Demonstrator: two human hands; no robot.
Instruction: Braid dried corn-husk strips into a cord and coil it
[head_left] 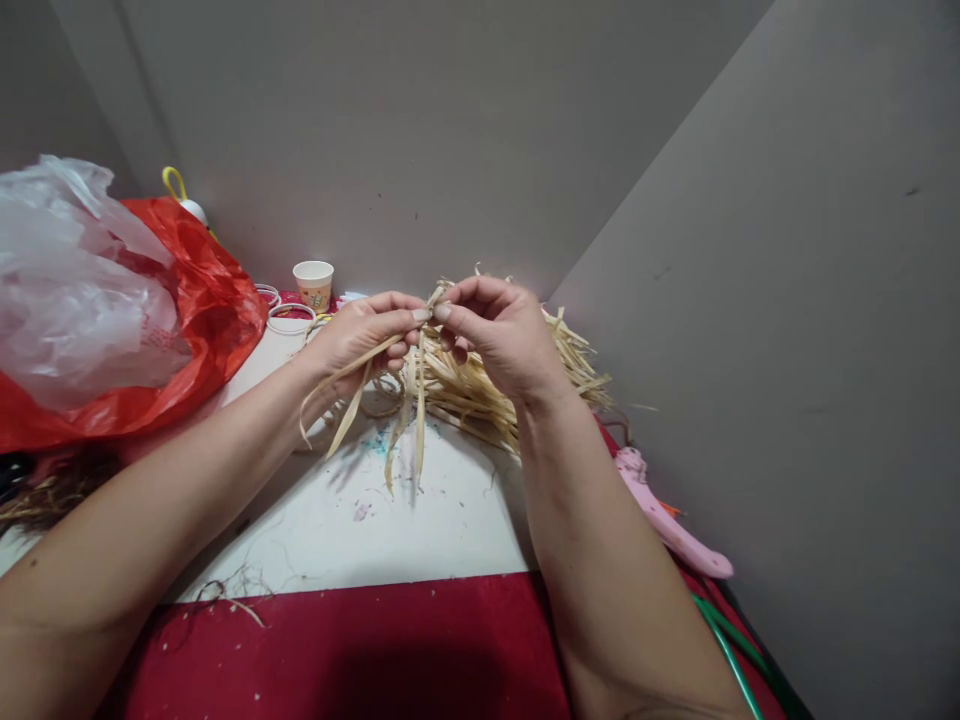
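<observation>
Left hand: thumb and fingers pinched on pale fibre strips. Right hand: thumb and forefinger clamped on same strips, tips just beside left thumb. Strips held above white board, loose ends hanging. Straw bundle partly behind right hand. Paper cup beyond left.

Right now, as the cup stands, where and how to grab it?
I'd pinch the cup across its upper wall, just under the rim, coming down from above. It stands upright and flares toward the top, so the rim should help stop slipping. The wall rises behind it, and the left hand, pinching straw, crowds its near right side.
</observation>
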